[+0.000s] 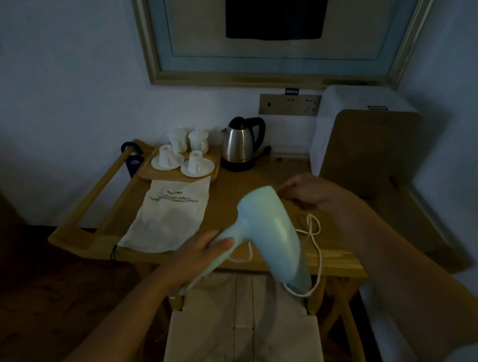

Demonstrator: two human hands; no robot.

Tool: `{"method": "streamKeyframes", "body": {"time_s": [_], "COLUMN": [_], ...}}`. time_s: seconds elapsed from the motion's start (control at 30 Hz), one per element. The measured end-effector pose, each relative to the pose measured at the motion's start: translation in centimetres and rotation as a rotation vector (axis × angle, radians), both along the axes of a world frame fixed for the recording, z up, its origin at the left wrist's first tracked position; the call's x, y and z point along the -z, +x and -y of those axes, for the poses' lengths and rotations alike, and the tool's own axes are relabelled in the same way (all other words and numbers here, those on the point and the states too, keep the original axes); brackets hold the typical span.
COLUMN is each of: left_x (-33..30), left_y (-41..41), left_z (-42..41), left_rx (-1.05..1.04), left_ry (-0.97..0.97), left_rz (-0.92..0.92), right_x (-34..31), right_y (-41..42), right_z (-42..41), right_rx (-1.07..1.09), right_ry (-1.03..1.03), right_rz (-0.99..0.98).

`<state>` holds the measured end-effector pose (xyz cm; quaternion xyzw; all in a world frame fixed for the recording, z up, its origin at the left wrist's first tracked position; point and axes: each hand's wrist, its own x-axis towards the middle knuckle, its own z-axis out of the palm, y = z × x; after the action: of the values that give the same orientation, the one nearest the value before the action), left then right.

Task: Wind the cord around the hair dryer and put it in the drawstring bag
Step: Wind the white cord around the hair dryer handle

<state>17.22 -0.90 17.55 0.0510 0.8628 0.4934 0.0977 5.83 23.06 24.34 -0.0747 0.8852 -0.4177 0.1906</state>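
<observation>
A pale blue hair dryer (270, 230) hangs in the air over the front edge of the wooden table (229, 197), its barrel pointing down and to the right. My left hand (201, 251) grips its handle. My right hand (306, 189) is behind the dryer's top end, fingers pinched on the white cord (314, 242). The cord loops down over the table and under the barrel. A white drawstring bag (169, 217) with printed text lies flat on the table to the left, its dark string hanging off the front edge.
At the back of the table stand a steel kettle (241, 144) and a wooden tray (178, 173) with several white cups. A chair (248, 334) with a pale seat is below the table edge. A white appliance (360, 130) stands at right.
</observation>
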Motion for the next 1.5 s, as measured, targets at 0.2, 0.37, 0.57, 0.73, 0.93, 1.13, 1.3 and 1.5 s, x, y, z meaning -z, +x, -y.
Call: {"method": "streamKeyframes", "body": {"time_s": [0.2,0.37,0.57,0.73,0.93,1.13,1.3,1.5], "left_x": [0.4,-0.8,-0.2,-0.5,-0.7,-0.5,0.1,-2.2], "left_y": [0.7,1.0,0.6,0.1,-0.6,-2.1,-1.6,-1.9], "left_z": [-0.4,0.2,0.0,-0.2,-0.5,-0.6,0.0,1.7], "left_rx": [0.045,0.022,0.039,0.014,-0.145,-0.239,-0.421,-0.235], "left_ry": [-0.503,-0.613,-0.407,-0.363,0.003,0.443,0.691,0.941], "left_rz": [-0.525,-0.845,-0.492,-0.408,-0.067,0.331,0.337,0.373], "right_x": [-1.6,-1.7,-2.8,-5.3,-4.4,1.6,6.9,9.0], "right_y": [0.2,0.5,1.6,3.5,6.4,11.1,12.0,11.3], "right_z": [2.4,1.9,2.4,4.0,5.5,6.5,4.8,1.2], "right_rx": [0.098,0.118,0.031,-0.049,0.003,0.006,-0.046,-0.29], "right_ry": [-0.102,-0.082,-0.105,-0.04,0.234,0.171,-0.234,-0.652], "right_rz": [-0.064,-0.048,-0.099,-0.336,-0.585,-0.704,-0.182,0.315]}}
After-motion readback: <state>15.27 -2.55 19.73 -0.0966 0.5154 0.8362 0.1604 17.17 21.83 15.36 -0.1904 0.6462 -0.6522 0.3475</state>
